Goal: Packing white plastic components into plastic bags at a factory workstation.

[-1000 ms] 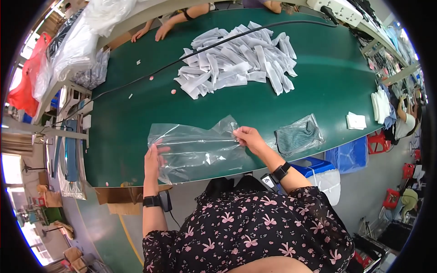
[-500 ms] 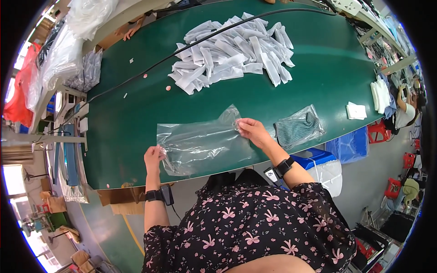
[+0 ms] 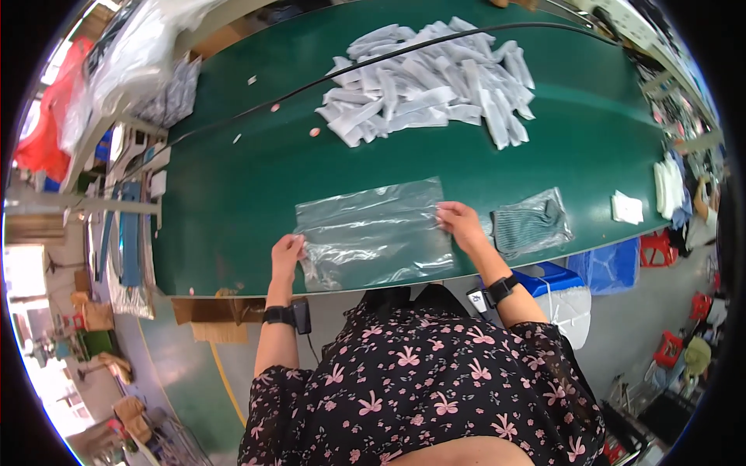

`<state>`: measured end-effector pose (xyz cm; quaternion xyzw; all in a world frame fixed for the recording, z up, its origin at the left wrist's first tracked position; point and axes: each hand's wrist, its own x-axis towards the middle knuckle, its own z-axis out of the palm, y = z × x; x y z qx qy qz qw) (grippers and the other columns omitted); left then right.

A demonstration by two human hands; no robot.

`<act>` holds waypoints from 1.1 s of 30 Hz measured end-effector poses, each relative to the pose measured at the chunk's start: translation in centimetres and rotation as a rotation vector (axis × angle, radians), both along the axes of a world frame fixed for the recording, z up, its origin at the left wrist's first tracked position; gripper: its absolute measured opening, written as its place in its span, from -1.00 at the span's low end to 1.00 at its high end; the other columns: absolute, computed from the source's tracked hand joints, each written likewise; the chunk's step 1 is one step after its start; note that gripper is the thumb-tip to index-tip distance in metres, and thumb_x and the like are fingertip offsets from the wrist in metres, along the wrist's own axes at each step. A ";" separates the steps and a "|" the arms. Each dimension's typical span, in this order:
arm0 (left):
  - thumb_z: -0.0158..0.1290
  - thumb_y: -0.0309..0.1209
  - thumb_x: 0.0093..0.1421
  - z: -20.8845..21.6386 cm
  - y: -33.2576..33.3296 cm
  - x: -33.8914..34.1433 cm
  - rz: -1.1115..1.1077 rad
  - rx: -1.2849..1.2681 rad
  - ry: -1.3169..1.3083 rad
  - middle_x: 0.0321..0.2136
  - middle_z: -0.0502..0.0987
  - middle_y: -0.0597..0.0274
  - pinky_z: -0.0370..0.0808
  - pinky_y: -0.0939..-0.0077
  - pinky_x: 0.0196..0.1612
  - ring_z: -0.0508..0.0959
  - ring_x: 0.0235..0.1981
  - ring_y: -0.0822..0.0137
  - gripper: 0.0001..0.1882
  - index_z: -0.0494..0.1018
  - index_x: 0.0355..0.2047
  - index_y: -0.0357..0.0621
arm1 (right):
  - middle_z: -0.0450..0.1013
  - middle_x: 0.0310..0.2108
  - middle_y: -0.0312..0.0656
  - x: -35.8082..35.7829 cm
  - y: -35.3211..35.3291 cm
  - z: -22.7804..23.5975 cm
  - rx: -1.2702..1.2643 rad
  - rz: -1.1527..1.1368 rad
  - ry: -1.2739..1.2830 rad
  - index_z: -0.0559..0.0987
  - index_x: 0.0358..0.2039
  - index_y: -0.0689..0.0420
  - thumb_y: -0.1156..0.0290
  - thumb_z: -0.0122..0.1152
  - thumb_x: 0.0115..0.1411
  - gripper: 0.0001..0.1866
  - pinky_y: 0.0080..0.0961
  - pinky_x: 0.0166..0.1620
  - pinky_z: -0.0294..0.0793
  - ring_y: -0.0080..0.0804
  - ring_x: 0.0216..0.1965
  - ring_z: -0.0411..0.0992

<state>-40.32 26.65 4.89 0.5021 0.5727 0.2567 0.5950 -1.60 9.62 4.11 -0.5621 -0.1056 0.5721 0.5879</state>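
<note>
A clear plastic bag (image 3: 373, 237) is stretched out between my two hands, low over the near part of the green table. My left hand (image 3: 287, 255) pinches its left edge. At the opposite edge, my right hand (image 3: 461, 224) grips the bag between thumb and fingers. Through the film I see only the green tabletop. Just right of my right hand lies a striped grey-green knitted item (image 3: 531, 225) inside another clear bag. Toward the far side is a heap of whitish, narrow wrapped pieces (image 3: 431, 89).
A black cable (image 3: 373, 60) crosses above the far table. White folded papers (image 3: 626, 208) and white cloth (image 3: 668, 186) are at the right. Under the right edge stand a blue stool (image 3: 548, 278) and a blue-lined bin (image 3: 606, 266). Plastic bags hang on a rack (image 3: 140, 74) at left.
The bag's bunched right corner is now spread flat, with its right side straight. The whole view has shifted, so the table things sit farther right. A person's hand at far left is out of view.
</note>
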 end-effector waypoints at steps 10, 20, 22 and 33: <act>0.16 -0.35 0.20 1.7 -1.0 0.8 0.023 -0.060 -0.082 -0.58 0.46 0.35 0.41 0.61 -0.47 0.41 -0.58 0.54 -0.79 0.45 -0.50 -0.20 | 0.51 -0.39 -0.22 0.9 0.6 0.6 -0.057 -0.063 -0.713 0.52 -0.17 0.21 0.46 0.28 0.13 -0.75 -0.58 -0.31 0.48 -0.53 -0.39 0.46; 0.16 -0.48 0.18 10.9 -3.6 8.1 -0.049 -0.017 -0.387 -0.56 0.42 0.42 0.28 0.70 -0.52 0.38 -0.56 0.59 -0.84 0.37 -0.46 -0.13 | 0.50 -0.28 -0.23 -9.5 5.0 9.8 0.239 0.652 -0.426 0.51 -0.15 0.24 0.41 0.26 0.19 -0.74 -0.62 -0.26 0.50 -0.61 -0.27 0.47; 0.16 -0.51 0.16 13.2 -4.2 9.8 -0.080 -0.042 -0.335 -0.56 0.41 0.44 0.26 0.72 -0.53 0.37 -0.57 0.60 -0.84 0.36 -0.45 -0.12 | 0.52 -0.43 -0.24 -10.9 6.1 10.3 0.397 0.543 -0.361 0.50 -0.23 0.26 0.27 0.30 0.17 -0.68 -0.59 -0.34 0.49 -0.56 -0.45 0.47; 0.05 -0.50 0.23 13.8 -4.2 9.0 -0.035 -0.014 -0.549 -0.42 0.43 0.31 0.38 0.58 -0.35 0.45 -0.35 0.47 -0.89 0.33 -0.41 -0.09 | 0.48 -0.44 -0.23 -9.2 7.4 11.5 0.397 0.303 -0.319 0.43 -0.31 0.27 0.45 0.11 0.27 -0.86 -0.57 -0.34 0.51 -0.58 -0.42 0.47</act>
